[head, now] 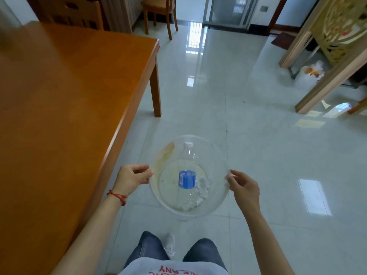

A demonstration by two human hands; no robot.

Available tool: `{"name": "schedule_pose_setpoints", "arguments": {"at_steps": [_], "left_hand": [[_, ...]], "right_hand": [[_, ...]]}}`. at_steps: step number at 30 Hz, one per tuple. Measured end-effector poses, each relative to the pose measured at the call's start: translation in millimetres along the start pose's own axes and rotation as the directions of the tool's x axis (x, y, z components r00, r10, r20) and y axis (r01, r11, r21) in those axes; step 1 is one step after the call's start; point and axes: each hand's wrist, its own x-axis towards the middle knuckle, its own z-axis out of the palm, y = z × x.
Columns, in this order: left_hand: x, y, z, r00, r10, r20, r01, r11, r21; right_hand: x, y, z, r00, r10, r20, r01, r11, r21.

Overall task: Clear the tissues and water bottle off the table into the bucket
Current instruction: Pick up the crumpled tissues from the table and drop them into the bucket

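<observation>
One clear plastic bucket [158, 195] hangs in the air over the tiled floor [258, 145], just to the right of the wooden worktop [69, 96]. Inside it lies one water bottle [187, 171], clear with a blue label and a white cap, its cap end pointing away from the person. Beside the bottle's lower half, touching it, sits a heap of crumpled white tissues [200, 192] (how many pieces make up the heap I cannot tell).

Two bare hands carry the bucket, one on each side of the rim. The left hand [132, 179] has its fingers curled round the left edge, gripping it; a red string is tied round that wrist. The right hand [245, 187] pinches the right edge between thumb and fingers, the other fingers bent loosely behind.

One more scrap of white tissue [169, 246] lies on the floor between the person's knees, which are in grey jeans.

Two wooden chairs stand at the far side: one chair back [69, 12] against the worktop's far edge, and another chair [158, 10] further off near the wall. One worktop leg [155, 82] stands at the far right corner. On the right is a pale carved wooden screen [337, 36], with one white plastic bag [309, 74] on the floor at its foot. A glass door [228, 10] shows at the far end, its light reflected on the floor.
</observation>
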Motion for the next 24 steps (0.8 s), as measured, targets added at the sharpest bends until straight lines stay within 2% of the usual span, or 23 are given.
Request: {"name": "schedule_pose_setpoints", "arguments": {"at_steps": [6, 16, 24], "left_hand": [[94, 54, 25, 1.0, -0.002, 0.008, 0.002, 1.0, 0.02], [255, 155, 84, 0.997, -0.007, -0.077, 0.007, 1.0, 0.006], [358, 209, 92, 0.993, 0.022, -0.119, -0.012, 0.997, 0.079]], "right_hand": [[99, -40, 17, 1.0, -0.004, -0.002, 0.004, 1.0, -0.008], [303, -124, 36, 0.997, -0.054, 0.064, 0.055, 0.998, -0.014], [418, -175, 80, 0.994, -0.048, 0.096, 0.051, 0.998, -0.032]]}}
